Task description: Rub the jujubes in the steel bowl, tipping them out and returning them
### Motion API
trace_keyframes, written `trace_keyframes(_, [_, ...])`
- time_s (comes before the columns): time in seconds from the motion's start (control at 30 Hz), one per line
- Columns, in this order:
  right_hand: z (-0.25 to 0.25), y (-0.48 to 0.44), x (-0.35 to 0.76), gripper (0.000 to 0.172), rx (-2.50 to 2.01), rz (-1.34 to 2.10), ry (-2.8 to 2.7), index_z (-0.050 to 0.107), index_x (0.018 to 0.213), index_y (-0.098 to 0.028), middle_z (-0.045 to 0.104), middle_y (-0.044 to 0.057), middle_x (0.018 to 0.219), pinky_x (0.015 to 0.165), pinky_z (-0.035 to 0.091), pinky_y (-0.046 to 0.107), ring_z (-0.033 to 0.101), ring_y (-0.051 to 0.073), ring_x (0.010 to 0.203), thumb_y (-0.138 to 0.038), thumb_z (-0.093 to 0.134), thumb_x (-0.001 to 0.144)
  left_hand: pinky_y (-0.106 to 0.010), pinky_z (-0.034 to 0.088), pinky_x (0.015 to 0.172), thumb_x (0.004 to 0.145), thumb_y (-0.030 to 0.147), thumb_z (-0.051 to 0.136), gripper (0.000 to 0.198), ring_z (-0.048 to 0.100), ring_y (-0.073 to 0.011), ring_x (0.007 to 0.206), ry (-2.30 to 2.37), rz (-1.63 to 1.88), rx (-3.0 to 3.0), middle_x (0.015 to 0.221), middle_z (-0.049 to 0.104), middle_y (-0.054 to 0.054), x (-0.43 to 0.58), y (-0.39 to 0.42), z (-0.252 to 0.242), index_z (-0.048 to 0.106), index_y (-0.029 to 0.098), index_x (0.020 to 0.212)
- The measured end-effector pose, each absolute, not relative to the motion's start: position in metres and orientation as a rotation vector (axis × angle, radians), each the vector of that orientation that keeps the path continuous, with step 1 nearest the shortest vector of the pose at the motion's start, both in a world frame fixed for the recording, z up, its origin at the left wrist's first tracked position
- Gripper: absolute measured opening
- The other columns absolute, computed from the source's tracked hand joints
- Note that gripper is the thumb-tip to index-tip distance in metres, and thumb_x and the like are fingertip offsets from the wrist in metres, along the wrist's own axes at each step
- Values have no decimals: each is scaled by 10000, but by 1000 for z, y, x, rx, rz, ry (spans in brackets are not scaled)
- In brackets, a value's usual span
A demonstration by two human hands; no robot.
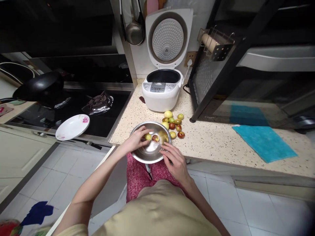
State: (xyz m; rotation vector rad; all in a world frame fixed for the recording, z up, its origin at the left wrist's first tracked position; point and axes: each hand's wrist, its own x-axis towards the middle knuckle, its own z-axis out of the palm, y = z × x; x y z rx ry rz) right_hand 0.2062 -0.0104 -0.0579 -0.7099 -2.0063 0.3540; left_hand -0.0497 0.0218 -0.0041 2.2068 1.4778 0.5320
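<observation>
A shiny metal bowl [150, 161] sits at the counter's front edge, its near side jutting toward my body. Inside it lies a reddish-brown and yellow jujube [155, 138]. My left hand [136, 140] reaches over the bowl's left side, fingers and thumb around a green jujube [148, 136]. Over the right rim comes my right hand [175, 161], fingers apart and slightly bent, with nothing visible in them. Several more green and brown jujubes [172, 126] are grouped on the counter just beyond and right of the bowl.
Behind the fruit stands a white rice cooker [161, 98] with its lid raised. A black oven [246, 85] and a turquoise cloth [265, 142] are to the right. At left, a white plate [72, 127] rests at the edge of the gas stove [115, 113], near a black wok [40, 87].
</observation>
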Motion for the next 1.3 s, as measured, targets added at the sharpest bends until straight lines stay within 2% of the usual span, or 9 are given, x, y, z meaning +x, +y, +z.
trace_keyframes(0.1, [-57, -9, 206, 264, -704, 350, -2016, 725, 1128, -220, 773, 92, 1193, 1000, 611, 473, 684, 259, 1245, -75, 551, 992, -426, 538, 942, 952, 314, 692, 303, 657, -254, 1025, 1491, 531, 2225, 1135, 606, -93, -49, 23, -5, 672, 179, 1223])
trace_keyframes(0.2, [-57, -8, 206, 266, -695, 354, -2019, 726, 1128, -223, 771, 92, 1198, 998, 613, 475, 686, 260, 1243, -76, 552, 991, -424, 540, 917, 949, 349, 715, 280, 662, -260, 994, 1531, 507, 2243, 1106, 621, -94, -48, 24, -4, 674, 163, 1154])
trace_keyframes(0.4, [-60, -9, 204, 274, -697, 356, -1989, 730, 1122, -213, 772, 99, 1189, 997, 612, 474, 685, 262, 1244, -63, 551, 980, -394, 542, 884, 939, 241, 720, 185, 663, -254, 974, 1556, 474, 2270, 1072, 633, -80, -48, 25, -8, 649, 168, 1092])
trace_keyframes(0.6, [-58, -8, 204, 267, -699, 351, -2000, 739, 1108, -221, 775, 97, 1175, 997, 614, 478, 691, 261, 1228, -83, 543, 990, -374, 550, 891, 980, 145, 607, 172, 670, -226, 981, 1548, 467, 2309, 1126, 635, -72, -47, 25, -12, 606, 191, 1146])
trace_keyframes(0.77, [-58, -8, 204, 259, -701, 363, -1988, 738, 1102, -215, 774, 102, 1173, 991, 619, 482, 691, 263, 1227, -80, 549, 987, -396, 555, 926, 1012, 139, 534, 148, 661, -253, 1059, 1625, 408, 2377, 1118, 654, -82, -43, 19, -10, 626, 182, 1121])
trace_keyframes(0.93, [-58, -9, 203, 249, -693, 358, -1979, 732, 1098, -210, 776, 101, 1169, 987, 622, 478, 694, 262, 1224, -79, 550, 992, -334, 574, 792, 1052, 214, 498, 174, 694, -229, 964, 1798, 336, 2354, 1154, 657, -85, -42, 11, -5, 659, 199, 1117])
trace_keyframes(1.03, [-59, -9, 202, 234, -696, 357, -1974, 726, 1097, -206, 776, 101, 1169, 990, 621, 476, 693, 261, 1225, -78, 562, 990, -318, 576, 764, 1050, 212, 506, 181, 704, -223, 945, 1832, 307, 2344, 1169, 670, -80, -41, 8, 2, 662, 208, 1142])
trace_keyframes(1.17, [-60, -8, 202, 247, -692, 364, -1963, 727, 1107, -212, 776, 94, 1167, 1001, 616, 468, 686, 252, 1237, -80, 553, 993, -358, 592, 866, 1038, 151, 496, 249, 705, -238, 1041, 1749, 346, 2425, 1234, 671, -95, -35, 11, 15, 636, 206, 1237])
trace_keyframes(1.3, [-60, -8, 202, 241, -689, 339, -1962, 733, 1099, -220, 780, 81, 1155, 999, 616, 449, 688, 247, 1233, -94, 555, 997, -403, 582, 958, 1037, 108, 472, 325, 678, -245, 1150, 1463, 380, 2611, 1323, 646, -107, -12, 25, 30, 615, 211, 1310])
